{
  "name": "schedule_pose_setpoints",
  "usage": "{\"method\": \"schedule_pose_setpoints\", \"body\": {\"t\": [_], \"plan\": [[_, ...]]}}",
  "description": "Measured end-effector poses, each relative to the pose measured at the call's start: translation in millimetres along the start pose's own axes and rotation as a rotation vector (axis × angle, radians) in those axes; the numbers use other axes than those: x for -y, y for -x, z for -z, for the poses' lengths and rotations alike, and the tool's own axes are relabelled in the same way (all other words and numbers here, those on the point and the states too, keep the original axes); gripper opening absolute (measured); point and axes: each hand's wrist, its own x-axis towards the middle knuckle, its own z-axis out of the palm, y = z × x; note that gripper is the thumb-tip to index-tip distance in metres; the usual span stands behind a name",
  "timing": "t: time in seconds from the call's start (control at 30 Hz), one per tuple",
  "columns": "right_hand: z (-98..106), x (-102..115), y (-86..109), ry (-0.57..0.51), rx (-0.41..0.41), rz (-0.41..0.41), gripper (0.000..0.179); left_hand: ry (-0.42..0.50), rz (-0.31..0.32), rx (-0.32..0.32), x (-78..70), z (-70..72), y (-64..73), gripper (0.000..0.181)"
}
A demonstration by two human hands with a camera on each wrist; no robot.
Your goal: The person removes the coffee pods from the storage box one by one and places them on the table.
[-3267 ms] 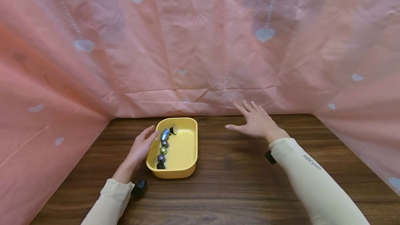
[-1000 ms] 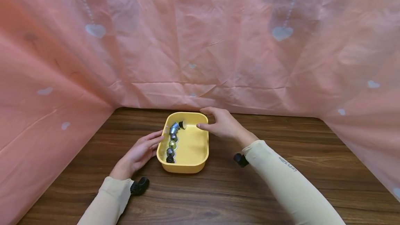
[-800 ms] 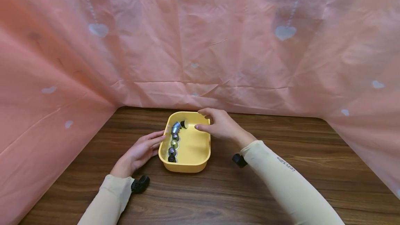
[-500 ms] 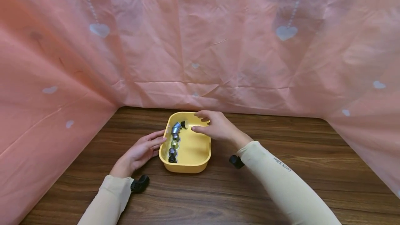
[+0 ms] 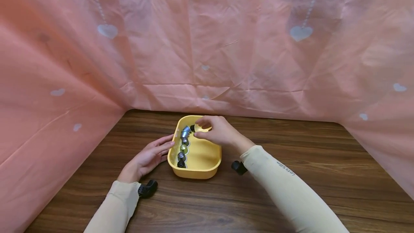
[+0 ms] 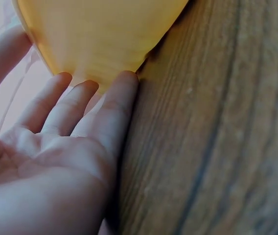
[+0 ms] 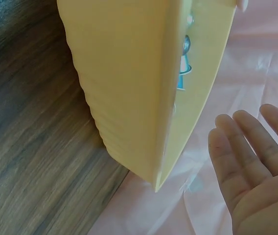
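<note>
- One shallow yellow plastic tray [image 5: 207, 161] with rounded corners sits at the centre of the head view, just below the middle of the frame.
- Along the tray's left inner wall lies a row of small metal coffee capsules [image 5: 182, 148]; about five or six can be made out, in silver, green and dark tones, but the exact count is unclear at this size.
- Two hands are in view. The left hand [image 5: 149, 156], left of the tray, has its fingers straight and its fingertips pressed against the tray's outer left wall; it holds nothing.
- The right hand [image 5: 215, 132] hovers over the tray's far end with its fingers curled near the top capsule; whether it pinches that capsule cannot be told.
- Both arms wear cream long sleeves [image 5: 291, 186], each with one black wrist-mounted device [image 5: 238, 167].
- The tray stands on a dark wood-grain tabletop [image 5: 291, 143]; a crumpled pink sheet printed with pale hearts [image 5: 226, 46] closes off the back and both sides.
- The left wrist view shows the fingertips [image 6: 122, 83] touching the tray's wall, which the head view shows only small.
- The right wrist view shows the tray's outer side from below and a relaxed palm beside it, with no capsule visible.
</note>
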Motion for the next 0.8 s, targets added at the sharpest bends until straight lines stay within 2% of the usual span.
{"method": "schedule_pose_setpoints", "body": {"t": [0.8], "plan": [[5.7, 3.3, -7.5, 0.039, 0.011, -0.025, 0.042, 0.011, 0.002, -0.012, 0.6, 0.1, 0.7, 0.063]]}}
